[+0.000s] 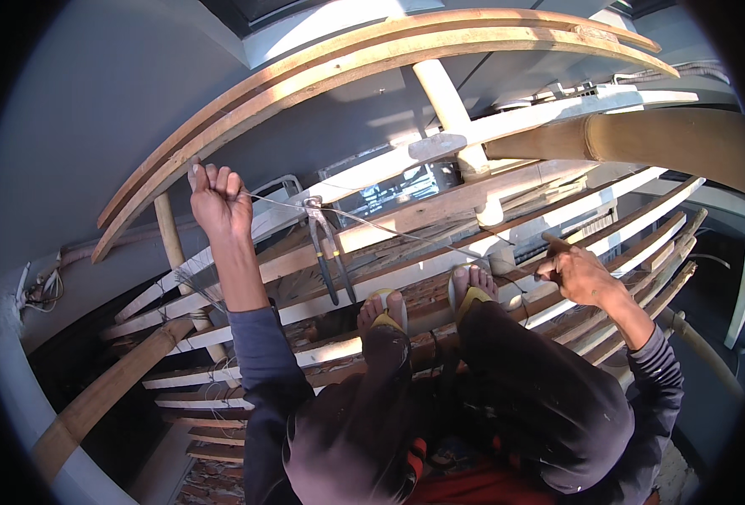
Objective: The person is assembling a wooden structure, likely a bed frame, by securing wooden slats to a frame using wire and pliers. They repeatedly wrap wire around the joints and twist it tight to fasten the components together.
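My left hand (221,200) is raised at the left, its fingers closed on one end of a thin metal wire (374,224). From there the wire runs slantwise down to the right, past the pincers and over the wooden slats. My right hand (581,273) is above the slats at the right, near the wire's far part. Its index finger and thumb stand apart, with nothing visible between them. The pincers (324,248), dark-handled with yellow trim, lean head up among the slats between my hands. My feet in yellow-strapped sandals (387,310) stand on the slats.
Two long curved-looking wooden beams (347,63) cross the far side. A bamboo pole (667,139) reaches in from the right, and another bamboo pole (107,396) slants at lower left. Gaps open between the slats (558,227). Loose wires (200,286) bunch near my left forearm.
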